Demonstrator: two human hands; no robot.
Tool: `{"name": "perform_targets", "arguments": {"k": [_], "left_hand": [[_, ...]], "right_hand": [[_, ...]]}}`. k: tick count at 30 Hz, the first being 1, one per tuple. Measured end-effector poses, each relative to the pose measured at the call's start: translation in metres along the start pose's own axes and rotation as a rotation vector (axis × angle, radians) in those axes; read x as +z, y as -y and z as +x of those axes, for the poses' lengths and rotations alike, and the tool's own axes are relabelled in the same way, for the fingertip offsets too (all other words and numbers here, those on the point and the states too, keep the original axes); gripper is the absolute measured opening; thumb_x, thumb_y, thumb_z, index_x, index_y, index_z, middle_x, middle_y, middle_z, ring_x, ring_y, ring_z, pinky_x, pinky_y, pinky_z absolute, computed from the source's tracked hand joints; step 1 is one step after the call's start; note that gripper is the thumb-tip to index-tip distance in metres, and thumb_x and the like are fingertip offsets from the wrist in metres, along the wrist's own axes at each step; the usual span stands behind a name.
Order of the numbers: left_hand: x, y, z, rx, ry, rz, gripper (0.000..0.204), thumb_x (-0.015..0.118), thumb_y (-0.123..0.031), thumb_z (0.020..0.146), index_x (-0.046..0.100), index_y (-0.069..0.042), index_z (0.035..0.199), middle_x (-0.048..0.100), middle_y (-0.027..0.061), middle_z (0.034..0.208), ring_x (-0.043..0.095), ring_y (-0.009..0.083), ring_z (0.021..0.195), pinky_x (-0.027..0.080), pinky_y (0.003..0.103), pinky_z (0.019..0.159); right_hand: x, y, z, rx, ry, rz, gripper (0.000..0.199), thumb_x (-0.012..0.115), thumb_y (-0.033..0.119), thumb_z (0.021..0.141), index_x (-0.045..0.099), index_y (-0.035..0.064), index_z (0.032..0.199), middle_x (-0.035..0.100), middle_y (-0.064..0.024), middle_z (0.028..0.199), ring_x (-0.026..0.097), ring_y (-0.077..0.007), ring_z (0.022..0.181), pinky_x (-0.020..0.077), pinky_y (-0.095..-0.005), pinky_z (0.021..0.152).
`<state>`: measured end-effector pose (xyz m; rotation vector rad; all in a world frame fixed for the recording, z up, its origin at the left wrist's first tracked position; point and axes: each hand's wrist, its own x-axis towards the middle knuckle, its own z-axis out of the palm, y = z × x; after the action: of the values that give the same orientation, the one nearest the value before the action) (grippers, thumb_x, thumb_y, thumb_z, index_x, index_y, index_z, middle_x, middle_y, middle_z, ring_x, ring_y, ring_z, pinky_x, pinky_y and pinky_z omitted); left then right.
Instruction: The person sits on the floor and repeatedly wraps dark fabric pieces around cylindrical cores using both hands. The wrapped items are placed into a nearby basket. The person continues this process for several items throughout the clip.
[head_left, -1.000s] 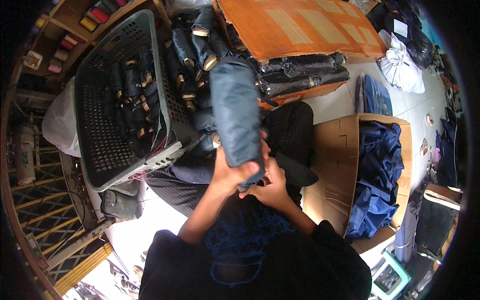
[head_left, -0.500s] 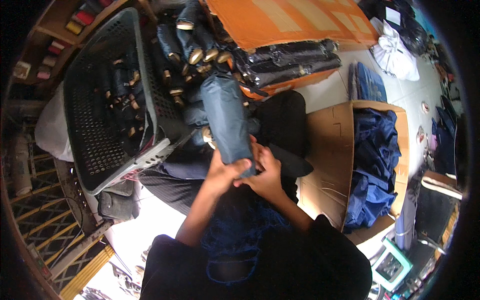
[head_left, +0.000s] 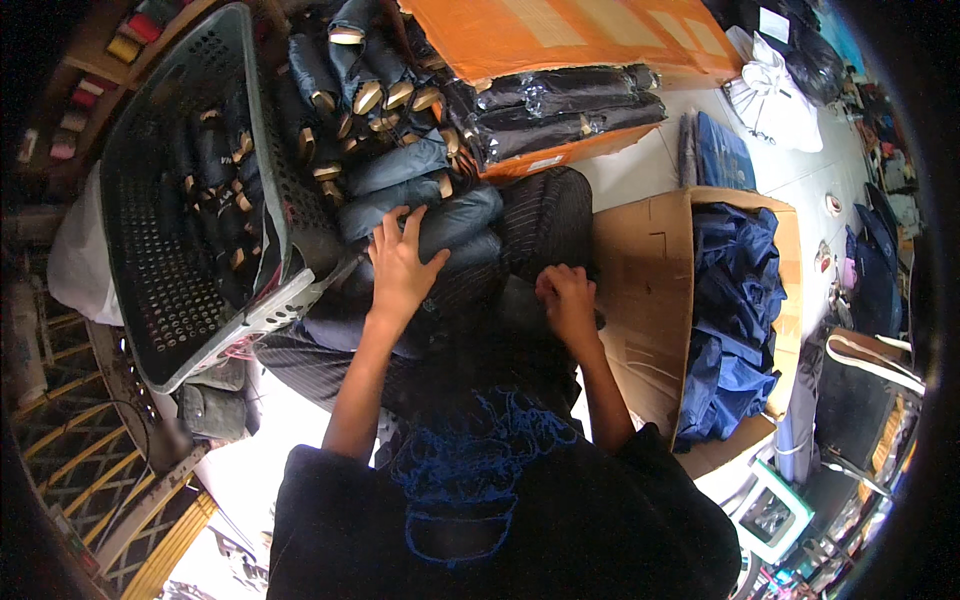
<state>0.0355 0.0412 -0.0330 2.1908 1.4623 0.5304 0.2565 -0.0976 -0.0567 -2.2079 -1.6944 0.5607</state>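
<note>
My left hand [head_left: 400,268] has its fingers spread over a row of plump dark blue-grey fabric rolls, touching or just above them. The nearest roll [head_left: 465,218] lies beside its fingertips, and another roll [head_left: 400,165] lies farther off. Several more rolls with pale tan ends [head_left: 368,97] are heaped beyond. My right hand [head_left: 570,300] is by my right leg, its fingers curled together. Whatever they may pinch is hidden against the dark cloth.
At my left a dark perforated basket [head_left: 262,110] leans, with similar rolls inside. Ahead, an orange carton [head_left: 560,40] holds plastic-wrapped black packs [head_left: 570,105]. To the right stands an open cardboard box [head_left: 640,260] with crumpled blue fabric [head_left: 735,300]. A white bag [head_left: 775,95] sits farther back.
The fabric roll that both my hands held upright has been let go and lies among the others. My left hand has moved up and left, fingers spread; the right has drawn away to the right.
</note>
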Motion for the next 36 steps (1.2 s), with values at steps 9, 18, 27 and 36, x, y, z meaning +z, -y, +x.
{"name": "perform_targets", "arguments": {"k": [9,18,27,36], "left_hand": [[-0.05,-0.043,-0.056,0.005,0.065,-0.761,0.023,0.071,-0.016,0.084,0.064,0.0,0.098,0.066,0.0118,0.088,0.064,0.0168,0.068,0.05,0.03,0.063],[-0.091,-0.021,-0.047,-0.214,-0.185,-1.23,0.012,0.071,0.0,0.08,0.06,0.003,0.083,0.063,0.0056,0.081,0.058,0.0071,0.076,0.048,0.024,0.066],[-0.219,0.022,-0.011,0.241,0.074,-0.527,0.017,0.075,-0.017,0.081,0.067,-0.003,0.086,0.067,0.0073,0.075,0.065,0.0156,0.058,0.052,0.028,0.055],[-0.245,0.337,0.212,-0.536,-0.266,0.186,0.094,0.077,-0.059,0.062,0.047,0.0,0.129,0.054,0.0223,0.128,0.05,0.0373,0.121,0.041,0.04,0.102]], "right_hand": [[-0.05,0.083,0.033,-0.306,-0.069,0.625,0.007,0.065,-0.001,0.08,0.063,0.0013,0.086,0.061,-0.0119,0.085,0.056,-0.0285,0.086,0.0439,-0.0363,0.08],[-0.035,0.184,0.038,-0.309,0.185,1.051,0.051,0.077,0.004,0.076,0.052,-0.0025,0.12,0.057,-0.009,0.111,0.058,-0.016,0.098,0.0494,-0.0279,0.083],[-0.046,0.2,0.078,-0.354,-0.203,0.726,0.012,0.059,-0.004,0.087,0.064,-0.0053,0.097,0.063,-0.004,0.079,0.051,-0.005,0.068,0.0396,-0.0209,0.056],[-0.048,0.191,0.099,-0.206,-0.086,0.644,0.017,0.056,0.008,0.092,0.054,-0.0056,0.082,0.044,-0.0008,0.067,0.041,-0.0054,0.067,0.0345,-0.0234,0.058]]}}
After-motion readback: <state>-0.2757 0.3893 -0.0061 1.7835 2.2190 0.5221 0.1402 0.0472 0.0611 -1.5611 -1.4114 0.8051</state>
